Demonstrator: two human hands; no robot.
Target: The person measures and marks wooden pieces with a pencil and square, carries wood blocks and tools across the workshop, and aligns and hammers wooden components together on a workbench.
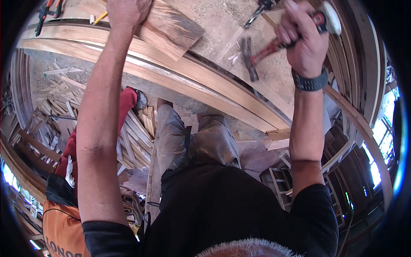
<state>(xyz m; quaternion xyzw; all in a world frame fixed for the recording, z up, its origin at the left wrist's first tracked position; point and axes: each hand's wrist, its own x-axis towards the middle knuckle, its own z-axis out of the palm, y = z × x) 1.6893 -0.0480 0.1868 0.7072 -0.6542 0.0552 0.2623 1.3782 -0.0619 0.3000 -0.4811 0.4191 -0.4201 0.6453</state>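
Observation:
My right hand (306, 43) is closed around the handle of a claw hammer (269, 51). Its dark metal head hangs to the left, above the workbench (222, 43), slightly blurred. A white rounded piece (332, 19) with black and red beside it shows past my fist; I cannot tell if it belongs to the hammer. My left hand (128, 13) lies at the edge of a short brown board (173, 28) with dark grain. The picture's top edge and the hand itself hide its fingers. A yellow pencil (100, 18) is close by that hand.
Long pale planks (205, 85) run along the bench's near side. A drill bit (252, 17) in a dark chuck lies at the back; orange-and-black hand tool (47, 17) at far left. Wood offcuts (137, 141) cover the floor left. Another person in orange (64, 227) is lower left.

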